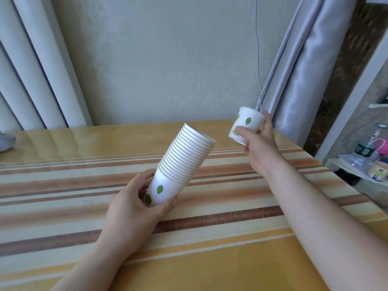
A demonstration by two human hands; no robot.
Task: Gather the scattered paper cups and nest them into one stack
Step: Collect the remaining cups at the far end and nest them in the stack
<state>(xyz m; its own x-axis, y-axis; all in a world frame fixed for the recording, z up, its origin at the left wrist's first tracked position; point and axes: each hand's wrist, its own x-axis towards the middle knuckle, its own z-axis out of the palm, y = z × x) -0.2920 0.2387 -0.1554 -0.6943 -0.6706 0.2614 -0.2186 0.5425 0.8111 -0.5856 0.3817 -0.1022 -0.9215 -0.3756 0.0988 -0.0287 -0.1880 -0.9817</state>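
The table (63,185) fills the lower half of the room from where I stand, spread with a glossy cloth in yellow, cream and brown stripes that catches the window light. Above the middle of the table the left hand (134,204) grips the stack of paper cups (182,162) by its bottom cup — white with green leaves — and tilts it so the open mouth points up and to the right, clear of the cloth. Toward the table's far right corner the right hand (258,143) is closed around a single paper cup (245,124) of the same leaf print, held in the air, tipped, well apart from the stack. Behind the table rises a pale wall with a thin cord (257,49) hanging down it; grey curtains (310,70) fall at both of its far corners. Off the table's right edge a low shelf (344,166) holds a plastic bottle (365,150) and small clutter.
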